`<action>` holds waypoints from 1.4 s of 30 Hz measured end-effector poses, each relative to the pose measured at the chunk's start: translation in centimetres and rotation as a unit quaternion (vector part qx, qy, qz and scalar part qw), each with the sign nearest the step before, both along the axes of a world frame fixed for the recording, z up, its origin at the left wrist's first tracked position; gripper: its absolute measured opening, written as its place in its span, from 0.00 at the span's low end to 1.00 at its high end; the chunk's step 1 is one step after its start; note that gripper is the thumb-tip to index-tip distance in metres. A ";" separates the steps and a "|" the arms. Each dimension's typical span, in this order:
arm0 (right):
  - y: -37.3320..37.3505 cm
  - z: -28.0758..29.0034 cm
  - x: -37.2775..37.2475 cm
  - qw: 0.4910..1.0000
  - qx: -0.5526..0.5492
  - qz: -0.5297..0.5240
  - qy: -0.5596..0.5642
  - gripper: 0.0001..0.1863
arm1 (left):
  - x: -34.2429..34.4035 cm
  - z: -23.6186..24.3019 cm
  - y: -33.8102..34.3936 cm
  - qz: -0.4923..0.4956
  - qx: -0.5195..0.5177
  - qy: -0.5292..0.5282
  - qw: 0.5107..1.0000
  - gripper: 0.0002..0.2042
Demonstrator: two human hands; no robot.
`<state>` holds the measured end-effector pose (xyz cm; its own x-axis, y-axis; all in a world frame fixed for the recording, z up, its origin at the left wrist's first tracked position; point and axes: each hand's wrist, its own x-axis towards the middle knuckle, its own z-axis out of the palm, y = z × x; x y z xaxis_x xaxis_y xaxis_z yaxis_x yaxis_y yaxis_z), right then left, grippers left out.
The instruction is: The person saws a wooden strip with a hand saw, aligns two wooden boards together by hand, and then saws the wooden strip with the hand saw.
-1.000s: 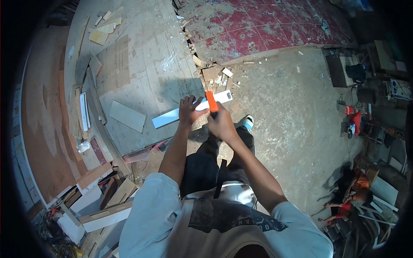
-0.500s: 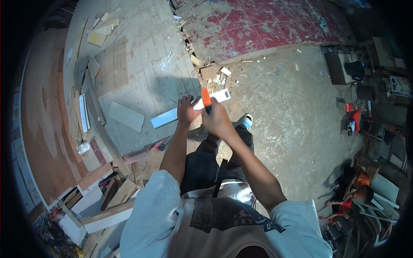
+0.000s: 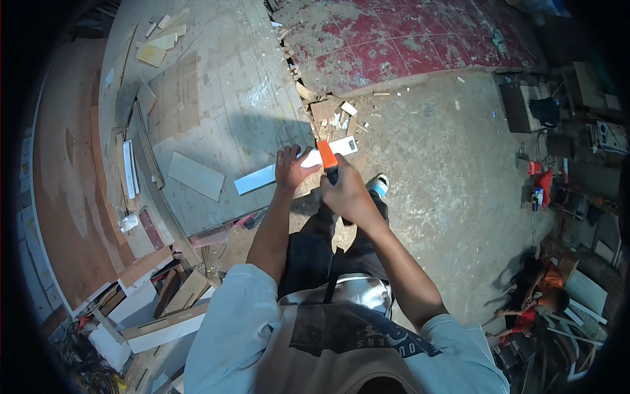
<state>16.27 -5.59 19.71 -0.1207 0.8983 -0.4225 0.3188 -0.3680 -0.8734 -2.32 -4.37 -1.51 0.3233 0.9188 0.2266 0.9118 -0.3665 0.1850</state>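
White strip [image 3: 257, 179] is lying crosswise over the near right part of the bench [image 3: 230, 85], its right end sticking out past the edge, above the floor [image 3: 446, 171]. Left hand [image 3: 293, 171] is resting across the strip's middle, fingers spreading apart, thumb pointing toward the tool. Right hand [image 3: 350, 195] is curling tight around the dark handle of an orange-and-black tool [image 3: 327, 155]; the orange part is sitting over the strip, just right of the left thumb (working end too small to make out, so can't tell what kind of tool).

Around it: pale rectangular panel [image 3: 196, 176] is lying flat on the bench, left of the strip. Yellowish offcut [image 3: 151, 55] is lying near the far end. Wood scraps [image 3: 341, 118] are littering the floor just beyond the strip's right end. Co-worker in orange [image 3: 552, 279] is showing at lower right, well apart.
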 end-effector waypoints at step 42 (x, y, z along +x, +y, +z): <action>-5.0 -0.2 0.1 0.995 0.089 -0.032 -0.015 0.18 | 0.7 0.4 0.9 -0.020 0.017 0.009 1.000 0.31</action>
<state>16.35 -10.55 19.54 -0.0501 0.9647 -0.2584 0.3275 -0.2285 -0.9168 -1.59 -3.42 -1.15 0.3635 0.8971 0.2511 0.8996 -0.4080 0.1556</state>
